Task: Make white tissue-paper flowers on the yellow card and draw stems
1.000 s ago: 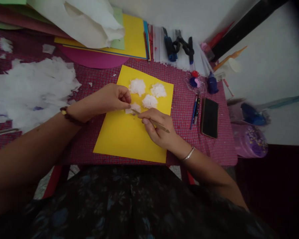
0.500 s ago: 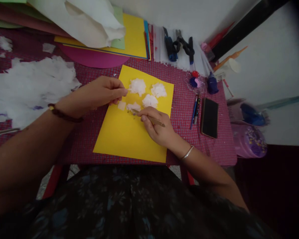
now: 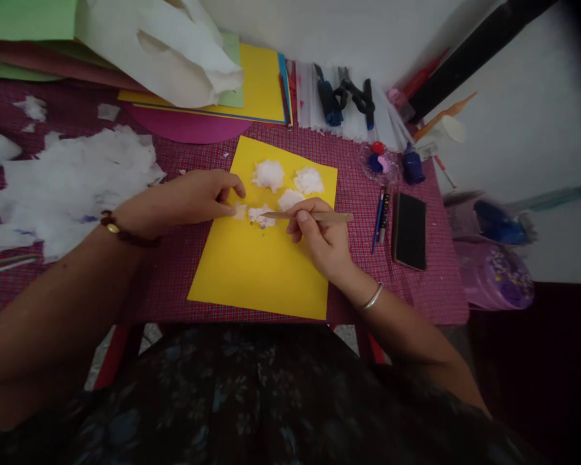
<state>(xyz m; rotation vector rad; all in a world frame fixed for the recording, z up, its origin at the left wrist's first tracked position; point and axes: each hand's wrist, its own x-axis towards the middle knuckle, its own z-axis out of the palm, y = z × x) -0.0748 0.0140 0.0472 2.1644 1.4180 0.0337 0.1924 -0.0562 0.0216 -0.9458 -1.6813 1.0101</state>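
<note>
A yellow sheet of paper (image 3: 256,278) lies in front of me with several ruffled white paper clumps (image 3: 268,175) on its upper half. My right hand (image 3: 322,239) grips a flat wooden stick (image 3: 336,217), whose tip touches the lower-left clump (image 3: 259,216). Small dark specks show on the sheet just below that tip. My left hand (image 3: 206,196) is at the sheet's left edge, thumb and forefinger apart. Its thumb tip meets a small pale paper square (image 3: 240,211) beside the clump.
Torn white paper pieces (image 3: 77,174) heap on the checked tablecloth (image 3: 159,278) at left. Coloured sheets (image 3: 259,77) lie at the back. To the right are pliers (image 3: 351,87), a paint palette (image 3: 380,161), a purple bottle (image 3: 412,165), brushes (image 3: 378,219) and a phone (image 3: 409,231).
My left thumb and forefinger have parted from a pinch and moved down to the pale square. My right hand has shifted slightly right, and the stick now lies more level.
</note>
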